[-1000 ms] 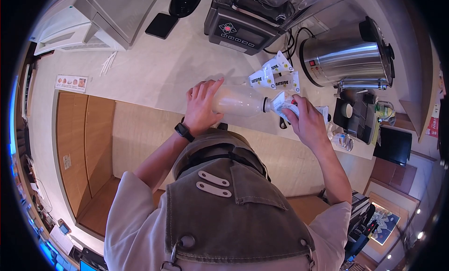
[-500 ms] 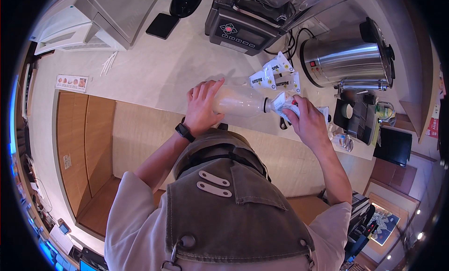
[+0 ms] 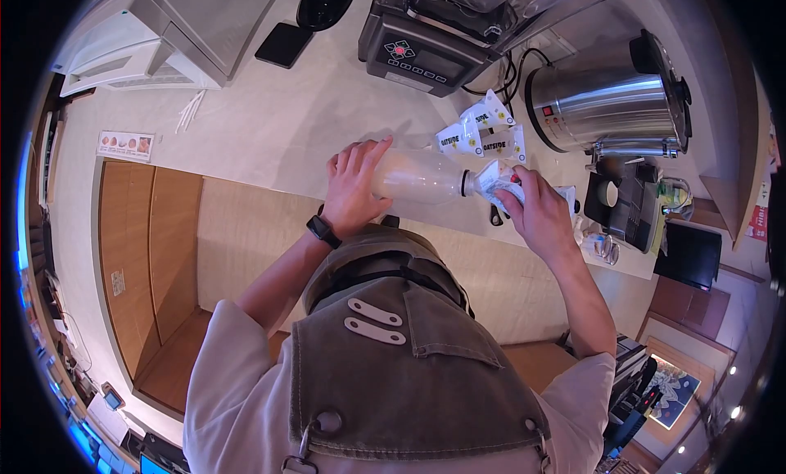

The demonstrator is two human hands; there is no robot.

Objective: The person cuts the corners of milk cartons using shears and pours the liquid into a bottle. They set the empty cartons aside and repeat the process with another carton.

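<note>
One bottle between two hands over the desk: translucent plastic, cloudy pale inside, black ring at the neck, neck pointing right. Fill level unreadable; can't tell if it touches the desk. Left hand: grip wrapped round the bottle's base end, base itself hidden. Right hand: grip closed on one white printed pack at the bottle's neck; fingers cover much of it, the join is hard to make out. Three OATSIDE cartons just beyond the bottle, overlapping, one label partly covered. One dark keypad machine further beyond the bottle, top cut off. One steel urn beyond and right of the bottle.
</note>
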